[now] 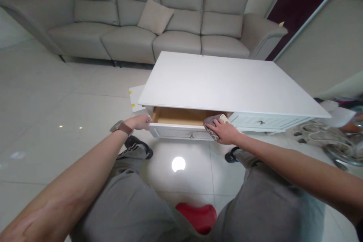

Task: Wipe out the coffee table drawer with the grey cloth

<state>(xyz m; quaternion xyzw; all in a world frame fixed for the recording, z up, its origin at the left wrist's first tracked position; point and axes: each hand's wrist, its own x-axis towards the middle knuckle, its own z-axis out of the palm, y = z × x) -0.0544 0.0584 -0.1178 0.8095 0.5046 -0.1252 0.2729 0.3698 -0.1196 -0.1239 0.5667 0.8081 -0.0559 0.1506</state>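
A white coffee table [227, 83] stands in front of me with its left drawer [176, 131] pulled out, showing a bare wooden inside. My left hand [141, 122], with a watch on the wrist, is closed at the left end of the drawer front; its fingertips are partly hidden. My right hand [224, 130] presses a grey-brown patterned cloth [210, 124] against the drawer front's right end, the cloth folded over the top edge. The right drawer [259, 121] is closed.
A long grey sofa [178, 41] with a loose cushion [155, 16] stands behind the table. A white box-like object [136, 98] with yellow marks is at the table's left. A red seat [198, 217] shows between my legs. Cluttered items [326, 132] lie at the right.
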